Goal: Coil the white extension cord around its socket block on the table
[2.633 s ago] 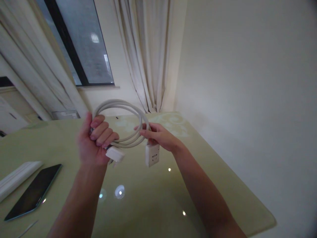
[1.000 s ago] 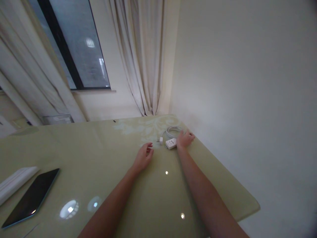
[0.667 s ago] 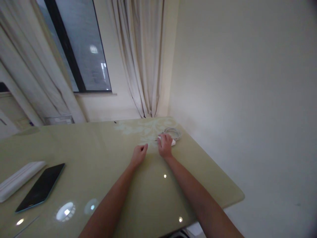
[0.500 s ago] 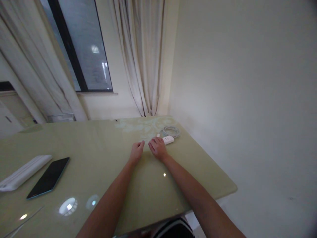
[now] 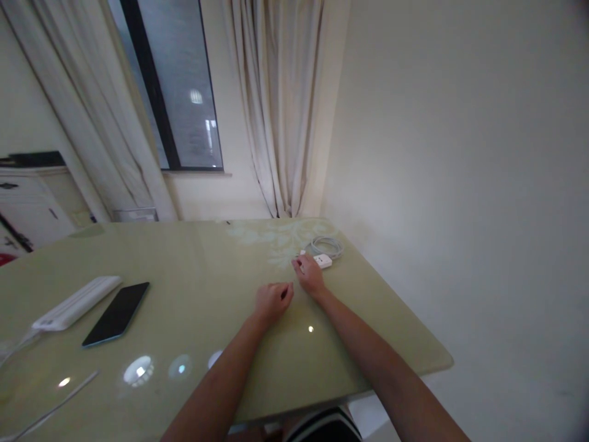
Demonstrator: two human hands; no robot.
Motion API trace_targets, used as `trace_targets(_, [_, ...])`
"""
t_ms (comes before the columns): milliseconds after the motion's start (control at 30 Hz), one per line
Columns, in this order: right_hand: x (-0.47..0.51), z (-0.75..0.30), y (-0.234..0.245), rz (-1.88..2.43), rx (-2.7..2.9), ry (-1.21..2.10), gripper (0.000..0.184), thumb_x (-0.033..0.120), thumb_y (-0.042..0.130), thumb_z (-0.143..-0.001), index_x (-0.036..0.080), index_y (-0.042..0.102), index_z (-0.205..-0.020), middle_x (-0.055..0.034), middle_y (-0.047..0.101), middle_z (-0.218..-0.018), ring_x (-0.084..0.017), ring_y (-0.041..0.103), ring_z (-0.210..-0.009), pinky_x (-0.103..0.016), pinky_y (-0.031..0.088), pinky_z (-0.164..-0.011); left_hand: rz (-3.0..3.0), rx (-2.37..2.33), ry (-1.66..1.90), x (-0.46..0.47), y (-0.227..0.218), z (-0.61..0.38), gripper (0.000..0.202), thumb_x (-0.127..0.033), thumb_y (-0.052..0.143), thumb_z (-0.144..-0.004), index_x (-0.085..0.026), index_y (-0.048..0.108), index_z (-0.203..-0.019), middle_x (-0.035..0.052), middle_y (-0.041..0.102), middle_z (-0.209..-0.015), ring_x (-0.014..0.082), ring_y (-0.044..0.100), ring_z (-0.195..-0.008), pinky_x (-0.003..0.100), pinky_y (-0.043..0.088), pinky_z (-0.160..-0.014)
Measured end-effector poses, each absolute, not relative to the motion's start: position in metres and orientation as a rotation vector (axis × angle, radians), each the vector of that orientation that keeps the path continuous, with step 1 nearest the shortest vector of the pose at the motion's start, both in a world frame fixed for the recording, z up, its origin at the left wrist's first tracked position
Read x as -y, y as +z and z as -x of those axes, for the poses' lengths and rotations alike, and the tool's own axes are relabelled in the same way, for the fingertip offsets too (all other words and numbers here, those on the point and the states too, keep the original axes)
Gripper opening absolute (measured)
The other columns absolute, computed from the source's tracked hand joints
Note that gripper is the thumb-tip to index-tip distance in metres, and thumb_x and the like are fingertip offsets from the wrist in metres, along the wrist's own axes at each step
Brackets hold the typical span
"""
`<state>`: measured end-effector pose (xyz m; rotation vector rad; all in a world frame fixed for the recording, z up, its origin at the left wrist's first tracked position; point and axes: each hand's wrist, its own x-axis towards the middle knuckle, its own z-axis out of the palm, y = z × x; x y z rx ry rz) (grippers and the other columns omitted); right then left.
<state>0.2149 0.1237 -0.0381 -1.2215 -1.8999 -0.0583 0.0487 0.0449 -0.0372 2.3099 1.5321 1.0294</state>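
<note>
My right hand (image 5: 309,274) lies over the near left end of a white power strip (image 5: 323,261), its fingers curled down around that end. The strip's right part, with its socket holes, shows beyond my knuckles. A small white plug (image 5: 302,252) sticks up just past my fingertips. Behind the strip lies a coiled grey cable (image 5: 327,245). My left hand (image 5: 272,301) is just left of and nearer than the right, apart from it. Its fingers are bent in against the thumb. Whatever they may hold is hidden.
To the left on the glossy green tabletop (image 5: 193,264) lie a black tablet (image 5: 117,314) and a long white device (image 5: 77,303) with a cord. A thin white cable (image 5: 57,406) runs at the lower left. A wall (image 5: 460,184) borders the right side.
The view has turned slightly left. My left hand has come nearer to me and its fingers have folded in. The right hand still covers the strip's left end.
</note>
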Motion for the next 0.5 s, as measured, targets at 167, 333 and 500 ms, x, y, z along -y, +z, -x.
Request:
trace_targets(167, [-0.167,-0.258,-0.013,1.667,1.306,-0.2,0.031,0.039,0.047,-0.098,0.015,0.06,-0.114,-0.0166,0.061,-0.118,-0.029,0.053,-0.116,-0.039,0.039,-0.101,-2.025,-1.708,1.187,-0.058,-0.04,-0.045,0.045,-0.046,0.04,-0.097,-0.019,0.049,-0.062,0.0,0.048,-0.057,0.0128,0.039,-0.055,0.029,0.019,-0.058])
trace_targets(333, [-0.193,-0.304,-0.001,2.155,1.014,0.213,0.06,0.034,0.069,-0.083,0.005,0.052,-0.133,-0.0299,0.051,-0.135,-0.039,0.05,-0.127,-0.045,0.043,-0.102,-1.823,-1.593,1.293,-0.07,-0.044,-0.042,0.043,-0.047,0.041,-0.096,-0.019,0.052,-0.065,-0.0004,0.05,-0.059,0.0135,0.045,-0.056,0.028,0.024,-0.059])
trace_targets(500, [-0.193,-0.32,0.004,2.104,1.089,0.437,0.039,0.023,0.073,-0.073,0.011,0.066,-0.109,-0.0206,0.067,-0.107,-0.035,0.063,-0.108,-0.039,0.052,-0.089,-1.795,-1.559,1.304,-0.072,-0.046,-0.043,0.043,-0.047,0.042,-0.095,-0.019,0.056,-0.065,-0.0001,0.052,-0.059,0.0141,0.046,-0.057,0.028,0.027,-0.059])
